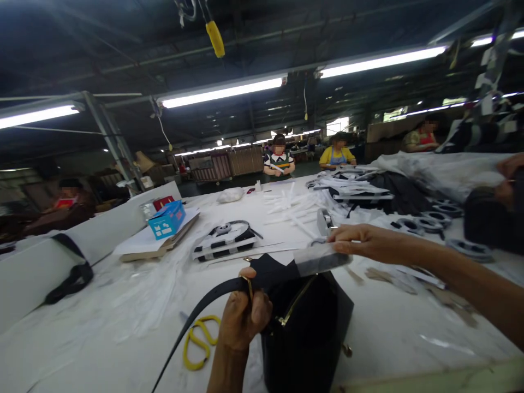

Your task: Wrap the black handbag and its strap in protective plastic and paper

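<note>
A black bag [311, 333] with a gold zipper stands on the white table [102, 327] in front of me. My left hand [244, 316] is closed round its black strap [204, 311] at a small gold fitting. My right hand [360, 240] reaches in from the right and pinches a clear plastic strip [321, 261] just above the bag's top edge.
Yellow-handled scissors [199, 341] lie left of the bag. A blue box [167, 219] sits on a board at the back left. A pile of black-and-white parts [225, 240] and several rings [409, 225] lie on the table behind the bag. Several people work at the far end.
</note>
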The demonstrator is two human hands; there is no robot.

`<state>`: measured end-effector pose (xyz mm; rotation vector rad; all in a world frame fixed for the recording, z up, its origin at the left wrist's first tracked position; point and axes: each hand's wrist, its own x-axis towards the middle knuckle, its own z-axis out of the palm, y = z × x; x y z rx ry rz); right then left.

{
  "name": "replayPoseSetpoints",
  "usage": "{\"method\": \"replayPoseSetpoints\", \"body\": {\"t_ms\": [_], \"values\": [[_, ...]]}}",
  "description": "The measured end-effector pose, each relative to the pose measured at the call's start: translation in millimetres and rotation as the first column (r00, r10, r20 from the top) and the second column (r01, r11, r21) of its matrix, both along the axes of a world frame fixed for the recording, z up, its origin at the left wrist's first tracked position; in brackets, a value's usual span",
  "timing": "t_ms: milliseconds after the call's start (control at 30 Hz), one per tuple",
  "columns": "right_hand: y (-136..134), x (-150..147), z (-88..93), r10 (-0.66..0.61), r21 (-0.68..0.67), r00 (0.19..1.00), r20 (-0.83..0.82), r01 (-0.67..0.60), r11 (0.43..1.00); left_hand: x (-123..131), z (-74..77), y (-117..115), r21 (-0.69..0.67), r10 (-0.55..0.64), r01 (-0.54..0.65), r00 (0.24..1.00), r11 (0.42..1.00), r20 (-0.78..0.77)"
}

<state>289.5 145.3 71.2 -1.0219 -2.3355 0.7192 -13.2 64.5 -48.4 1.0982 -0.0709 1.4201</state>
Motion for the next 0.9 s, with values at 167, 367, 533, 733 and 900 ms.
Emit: {"method": "replayPoseSetpoints", "body": {"t_ms": [167, 367, 533, 733, 900], "values": [[10.8, 11.0, -9.2, -0.045, -0.009, 0.999, 0.005, 0.045, 0.999, -1.8, 3.5, -7.5, -0.003, 0.114, -0.116, 0.979, 0.993, -0.169], [19.9, 12.3, -27.6, -0.021, -0.046, 0.999, -0.041, 0.019, 0.999, -6.4, 20.8, -23.9, 0.136, 0.169, -0.124, 0.899, 0.983, -0.403], [22.1, 5.2, -34.0, -0.030, -0.062, 0.999, -0.043, 0.027, 0.998, -3.0, 34.2, -30.8, 0.359, 0.220, -0.006, 0.800, 0.933, -0.559], [26.6, -1.6, -40.0, -0.096, 0.065, 0.995, -0.010, 0.096, 0.993, -2.4, 38.4, -37.3, 0.317, 0.244, -0.014, 0.672, 0.948, -0.699], [-31.7, -6.5, -43.3, -0.302, 0.391, 0.923, -0.240, 0.376, 0.840, 2.4, 32.7, -35.4, 0.305, 0.293, -0.062, 0.512, 0.950, -0.808]]}}
